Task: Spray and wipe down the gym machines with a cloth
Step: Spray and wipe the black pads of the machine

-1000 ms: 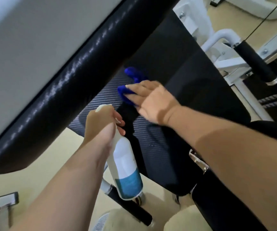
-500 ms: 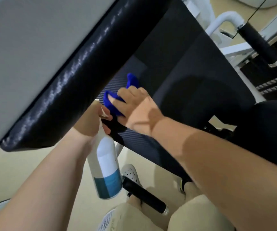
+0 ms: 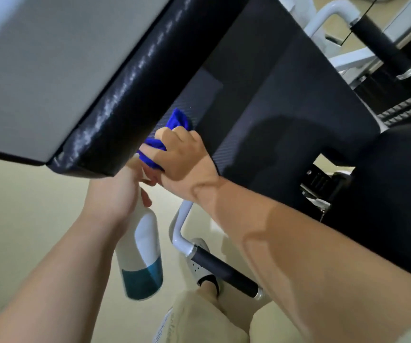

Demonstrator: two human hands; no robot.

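The right hand (image 3: 182, 154) gripped the cloth (image 3: 172, 129) against the seat (image 3: 286, 100); at its seven o'clock, the left hand (image 3: 115, 194) clasped the bottle (image 3: 141, 256).

Pale beige floor (image 3: 26, 219); white tubular frame (image 3: 328, 13), black foam grip (image 3: 382, 45); soft indoor light

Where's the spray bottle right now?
In the head view, lower centre-left: the spray bottle hangs neck-up from the left hand, just below the right hand and its blue cloth.

Right hand (image 3: 182, 157) presses blue cloth (image 3: 174, 127) on seat pad (image 3: 286, 115); left hand (image 3: 115, 194) grips spray bottle (image 3: 142, 256).
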